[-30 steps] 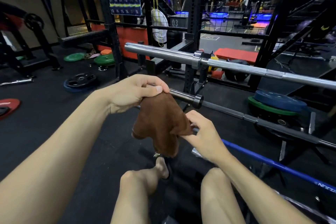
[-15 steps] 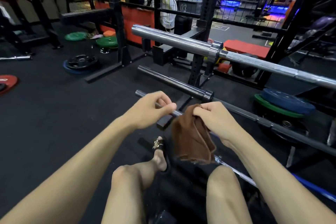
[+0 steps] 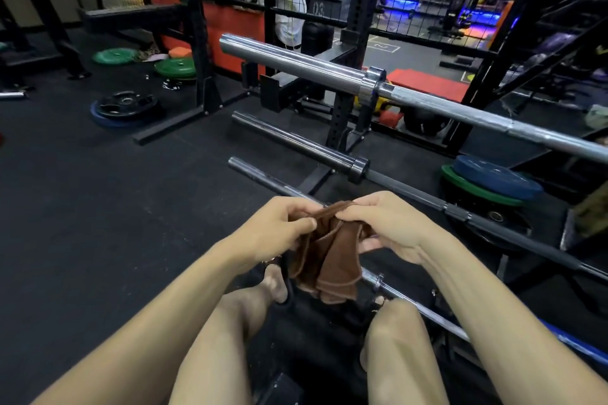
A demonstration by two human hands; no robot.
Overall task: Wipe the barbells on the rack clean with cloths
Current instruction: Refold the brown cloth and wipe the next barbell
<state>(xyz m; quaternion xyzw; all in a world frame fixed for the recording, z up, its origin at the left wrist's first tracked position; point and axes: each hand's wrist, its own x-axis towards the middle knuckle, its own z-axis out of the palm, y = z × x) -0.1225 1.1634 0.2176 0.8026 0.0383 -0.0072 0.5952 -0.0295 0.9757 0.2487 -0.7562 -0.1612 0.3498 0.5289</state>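
A brown cloth [image 3: 332, 256] hangs bunched between my two hands over my knees. My left hand [image 3: 273, 227] pinches its left top edge and my right hand [image 3: 385, 223] grips its right side. Beyond them lie three barbells on the rack: a thick silver barbell [image 3: 296, 62] highest, a dark barbell [image 3: 296, 141] below it, and a thin dark bar [image 3: 260, 174] just past my hands. A chrome bar [image 3: 404, 297] runs under the cloth toward the right.
The black rack upright [image 3: 348, 52] stands behind the bars. Weight plates lie on the dark floor: green ones [image 3: 174, 67] and a black one [image 3: 126, 103] at left, a blue and green stack [image 3: 493, 179] at right. My knees fill the bottom.
My left hand has come back to the cloth and pinches it together with the right hand. Both hands and the cloth sit lower in the view, as the camera tilted down.
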